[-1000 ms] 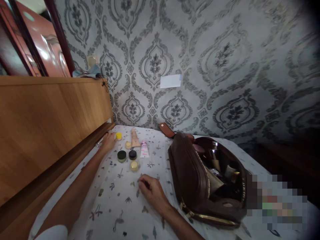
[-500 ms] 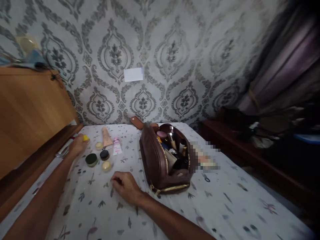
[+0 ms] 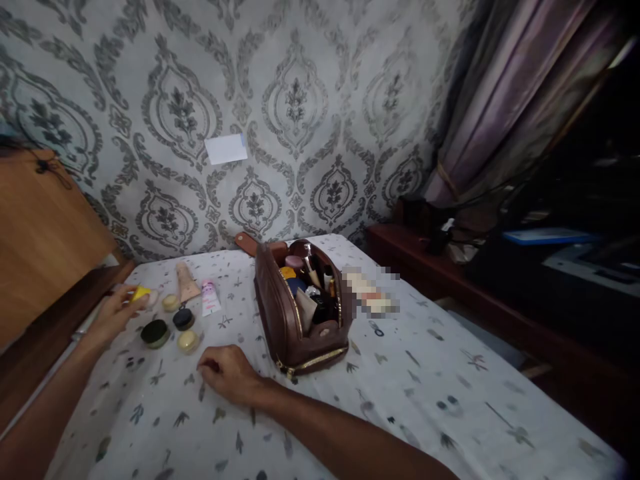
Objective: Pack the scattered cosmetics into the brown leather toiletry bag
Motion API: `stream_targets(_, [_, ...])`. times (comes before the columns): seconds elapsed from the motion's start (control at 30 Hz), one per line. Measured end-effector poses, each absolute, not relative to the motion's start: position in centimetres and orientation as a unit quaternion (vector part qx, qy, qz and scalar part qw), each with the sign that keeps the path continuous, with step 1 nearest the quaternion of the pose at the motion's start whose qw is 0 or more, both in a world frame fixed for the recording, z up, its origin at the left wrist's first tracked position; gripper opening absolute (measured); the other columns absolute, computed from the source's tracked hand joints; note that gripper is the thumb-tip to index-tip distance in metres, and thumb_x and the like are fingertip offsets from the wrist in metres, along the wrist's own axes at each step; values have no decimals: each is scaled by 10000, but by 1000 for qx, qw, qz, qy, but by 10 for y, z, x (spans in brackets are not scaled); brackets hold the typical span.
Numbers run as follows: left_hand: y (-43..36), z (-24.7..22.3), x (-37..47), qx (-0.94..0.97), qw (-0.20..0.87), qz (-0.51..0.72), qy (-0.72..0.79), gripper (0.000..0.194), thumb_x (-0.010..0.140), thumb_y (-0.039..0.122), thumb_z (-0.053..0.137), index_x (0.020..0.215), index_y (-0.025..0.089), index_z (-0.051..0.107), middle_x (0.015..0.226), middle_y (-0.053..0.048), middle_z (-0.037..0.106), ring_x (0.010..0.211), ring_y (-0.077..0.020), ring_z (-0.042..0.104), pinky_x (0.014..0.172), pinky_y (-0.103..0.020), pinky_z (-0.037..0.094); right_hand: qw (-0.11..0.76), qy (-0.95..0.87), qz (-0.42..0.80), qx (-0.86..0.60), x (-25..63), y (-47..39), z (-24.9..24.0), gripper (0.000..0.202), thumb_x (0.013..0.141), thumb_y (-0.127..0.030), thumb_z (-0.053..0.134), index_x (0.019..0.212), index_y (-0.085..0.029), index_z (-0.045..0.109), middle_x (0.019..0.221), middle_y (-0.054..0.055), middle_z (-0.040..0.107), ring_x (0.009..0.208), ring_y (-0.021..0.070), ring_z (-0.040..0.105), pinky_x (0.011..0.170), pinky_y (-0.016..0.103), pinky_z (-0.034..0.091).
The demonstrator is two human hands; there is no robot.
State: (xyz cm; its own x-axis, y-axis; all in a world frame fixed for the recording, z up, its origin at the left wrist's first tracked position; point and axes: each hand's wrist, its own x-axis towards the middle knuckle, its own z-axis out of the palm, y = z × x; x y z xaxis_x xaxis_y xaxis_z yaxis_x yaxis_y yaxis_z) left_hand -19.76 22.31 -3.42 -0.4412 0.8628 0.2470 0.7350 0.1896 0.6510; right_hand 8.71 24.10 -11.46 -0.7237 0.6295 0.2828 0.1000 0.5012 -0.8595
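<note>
My left hand (image 3: 114,312) is at the left side of the cloth, with thumb and fingers around a small yellow item (image 3: 141,293) whose kind I cannot make out. Beside it lie a small cream jar (image 3: 171,303), a beige tube (image 3: 187,283) and a pink-and-white tube (image 3: 211,298). Closer to me are a dark-lidded jar (image 3: 155,333), a small black jar (image 3: 183,319) and a pale yellow round jar (image 3: 188,341). My right hand (image 3: 230,375) rests on the cloth with its fingers curled and nothing visible in them. To its right stands an unzipped brown makeup bag (image 3: 280,323) full of cosmetics.
A pixelated flat item (image 3: 370,292) lies right of the bag. Behind the bag, a brown strap (image 3: 246,244) reaches towards the patterned wall. A wooden panel (image 3: 45,220) borders the left; a dark red ledge (image 3: 400,250) runs along the right.
The view has turned to the right, so everything sits further left. My left fingers have spread a little around the yellow item, and a pale pinkish thing shows beside it. My right hand stays curled.
</note>
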Motion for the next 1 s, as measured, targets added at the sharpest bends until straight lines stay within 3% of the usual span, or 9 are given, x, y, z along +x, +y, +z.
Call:
stream_targets(0.1, [217,-25,-163,517,142,422,731,479,694,580,647,1072,302,548,1047,-35,646,958,-282,635,749,-356,532,309,-807,455,-216,86,243,-118,146,785,-132,570,836,-169,701,645,-34,597,572,100,509,574,193,384])
stream_targets(0.2, [212,-16,-129,535,243,437,681,527,689,460,693,1155,263,542,1020,-30,667,926,-251,645,771,-333,505,320,-779,496,-211,85,246,-122,211,824,-149,536,994,-181,657,628,-55,552,539,96,517,550,191,395])
stream_targets(0.37, [205,-15,-96,585,305,413,628,589,688,418,714,1203,201,527,1044,-54,661,947,-231,625,804,-307,485,328,-726,567,-210,83,248,-123,364,872,-206,508,1235,-190,495,890,-2,594,569,79,584,513,192,416])
stream_targets(0.47, [198,-19,-85,601,335,391,611,561,723,420,694,1210,200,524,1066,-58,643,975,-233,609,830,-315,478,332,-702,597,-202,84,248,-121,369,879,-239,504,1240,-200,444,997,23,584,579,70,592,468,177,403])
stream_targets(0.67, [188,-24,-73,644,266,324,640,484,759,425,626,1175,188,552,1052,-53,643,947,-229,599,802,-309,470,327,-692,611,-200,84,247,-119,137,923,-312,471,947,-177,481,844,-2,559,574,84,586,446,169,388])
stream_targets(1.0, [185,-24,-66,647,125,249,709,352,813,535,535,952,216,587,755,24,607,688,-188,565,610,-267,415,317,-688,617,-213,87,245,-111,157,962,-276,425,960,-172,542,821,0,607,535,82,568,472,175,399])
